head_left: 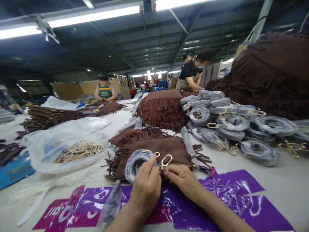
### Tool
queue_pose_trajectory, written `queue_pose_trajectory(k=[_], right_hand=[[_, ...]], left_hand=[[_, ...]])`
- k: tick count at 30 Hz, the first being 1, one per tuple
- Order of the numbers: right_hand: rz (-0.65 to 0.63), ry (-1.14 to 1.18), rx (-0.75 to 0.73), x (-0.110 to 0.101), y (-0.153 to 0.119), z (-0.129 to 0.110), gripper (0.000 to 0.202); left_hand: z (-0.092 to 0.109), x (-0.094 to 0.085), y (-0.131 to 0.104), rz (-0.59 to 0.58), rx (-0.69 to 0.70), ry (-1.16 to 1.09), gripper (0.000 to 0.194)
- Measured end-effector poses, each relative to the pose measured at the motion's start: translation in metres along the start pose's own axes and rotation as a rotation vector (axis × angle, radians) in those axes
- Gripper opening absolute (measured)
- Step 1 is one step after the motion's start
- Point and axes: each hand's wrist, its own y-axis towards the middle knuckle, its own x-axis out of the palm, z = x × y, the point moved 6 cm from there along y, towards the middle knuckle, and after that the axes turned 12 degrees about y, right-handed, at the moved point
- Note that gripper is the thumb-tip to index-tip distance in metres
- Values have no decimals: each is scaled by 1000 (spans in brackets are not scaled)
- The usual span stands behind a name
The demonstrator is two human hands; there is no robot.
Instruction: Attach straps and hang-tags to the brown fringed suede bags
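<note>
Left hand (145,190): lying at the near desk edge, its grip closing with thumb and fingertips on the wrapped strap (136,162) just beside the small gold ring (156,154).
Right hand (183,182): lying just right of the left hand, its grip pinching the base of the gold clasp (166,160); the fingertips are touching the clasp's lower end.
Clasp position: standing tilted between the two hands, over the top edge of the brown fringed bag (166,149).
Bag: lying flat on the desk (277,180), just beyond both hands, fringe spreading to left and right.
Near edge: purple plastic sheet (227,193) lying under both wrists, wrinkling and reflecting light.
Open room: bare desk lying to the right of the bag; to the left a clear bag of cords (72,148) is crowding the space.
Far side: pile of wrapped straps (231,125) and stacked fringed bags (164,109) lying well apart from the hands.
Hidden: the join of strap to clasp is being covered by the fingers; whether the clasp is hooking the bag cannot be told. Both forearms are being cut off by the lower frame.
People: three workers standing at the far desks.
</note>
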Motion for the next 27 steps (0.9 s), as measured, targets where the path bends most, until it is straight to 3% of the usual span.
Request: queue_pose_trajectory(k=[3, 9, 14, 17, 20, 24, 27], right_hand=[[16, 17, -1, 0, 1, 1, 24], [5, 8, -23, 1, 2, -2, 25], [0, -69, -49, 1, 0, -1, 29], [22, -137, -55, 0, -5, -2, 31], [91, -181, -95, -4, -9, -7, 33], [176, -172, -185, -12, -11, -14, 31], [245, -179, -244, -23, -14, -9, 25]], left_hand=[[-1, 1, 0, -84, -67, -77, 20], [-16, 19, 6, -325, -483, -255, 22], [-18, 29, 5, -336, -615, -385, 17], [-20, 23, 3, -271, -581, -387, 17], [-19, 6, 7, -113, -452, -223, 16], [4, -12, 15, 123, -156, -166, 18], [20, -4, 14, 182, -20, -266, 22]])
